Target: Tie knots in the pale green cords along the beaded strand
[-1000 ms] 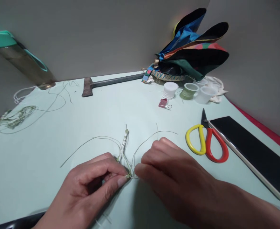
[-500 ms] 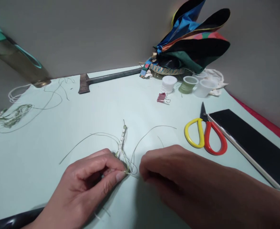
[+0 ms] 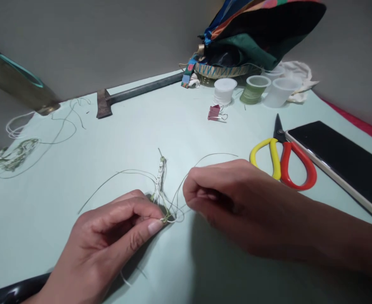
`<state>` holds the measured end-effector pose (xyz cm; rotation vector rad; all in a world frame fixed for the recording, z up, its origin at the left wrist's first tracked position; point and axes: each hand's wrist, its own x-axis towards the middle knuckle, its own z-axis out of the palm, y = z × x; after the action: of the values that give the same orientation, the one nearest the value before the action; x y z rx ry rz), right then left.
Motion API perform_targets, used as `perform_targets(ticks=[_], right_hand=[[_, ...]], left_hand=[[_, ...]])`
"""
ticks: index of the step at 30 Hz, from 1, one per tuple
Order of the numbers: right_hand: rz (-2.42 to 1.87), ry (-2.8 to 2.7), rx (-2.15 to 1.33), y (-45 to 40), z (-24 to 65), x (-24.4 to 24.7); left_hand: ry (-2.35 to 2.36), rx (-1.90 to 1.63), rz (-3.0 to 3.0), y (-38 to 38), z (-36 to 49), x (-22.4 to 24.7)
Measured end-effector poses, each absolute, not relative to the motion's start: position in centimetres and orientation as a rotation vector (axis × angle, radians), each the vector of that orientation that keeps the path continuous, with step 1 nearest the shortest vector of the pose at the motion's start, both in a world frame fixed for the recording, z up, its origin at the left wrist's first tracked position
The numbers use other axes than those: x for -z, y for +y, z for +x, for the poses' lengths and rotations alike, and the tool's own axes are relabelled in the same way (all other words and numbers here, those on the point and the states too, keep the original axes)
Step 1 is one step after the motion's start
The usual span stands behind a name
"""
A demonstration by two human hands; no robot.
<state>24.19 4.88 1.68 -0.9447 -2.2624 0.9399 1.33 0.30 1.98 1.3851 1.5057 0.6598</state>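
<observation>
Plain grey wall (image 3: 109, 46) backs a pale table (image 3: 62, 169), laid with cord work and tools. Left hand (image 3: 109, 240): gripping, thumb and forefinger pinched on green and white strands (image 3: 165, 218). Right hand (image 3: 233, 198): fingers curled closed, apparently gripping a pale strand (image 3: 186, 207) that runs from a small loop (image 3: 183, 218) near the left thumb (the contact itself is hidden). Item under work: a short braided cord (image 3: 160, 171), lying on the table just beyond the left fingers. Completed, so far as visible: a tight, regular section, white with green, ending at its far tip in a small knot (image 3: 163, 158) with a short tail. Outstanding: strands nearer the hands fan out loose, and long thin ends (image 3: 97, 188) curve away to both sides; the loop looks, in my judgement, not yet drawn up. Overall assessment: part finished, with considerable unworked length remaining. Supplies noted: white spool (image 3: 224, 93) and green spool (image 3: 253, 92) stand towards the rear; scissors (image 3: 286, 158) lie beside the phone (image 3: 340, 152), not in use. Markings: no brand, label or writing can be read on spools, scissors or phone, whose screen is dark.
</observation>
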Motion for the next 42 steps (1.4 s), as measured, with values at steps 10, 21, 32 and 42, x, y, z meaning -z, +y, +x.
perform_targets(ticks=[10,21,32,42], right_hand=[[-0.836,-2.285,-0.395,4.4,23.9,-0.9],[-0.764,-2.372,-0.282,3.7,22.4,-0.4],[-0.618,-2.541,-0.521,2.8,23.4,-1.7],[-0.888,-2.421,-1.054,3.0,25.3,-3.8]], left_hand=[[1.341,-0.666,1.366,0.7,-0.6,-0.4],[1.322,-0.637,1.378,0.5,-1.1,-0.7],[1.332,-0.614,1.443,0.7,-0.8,-0.8],[1.400,-0.839,1.667,0.7,0.1,-0.8]])
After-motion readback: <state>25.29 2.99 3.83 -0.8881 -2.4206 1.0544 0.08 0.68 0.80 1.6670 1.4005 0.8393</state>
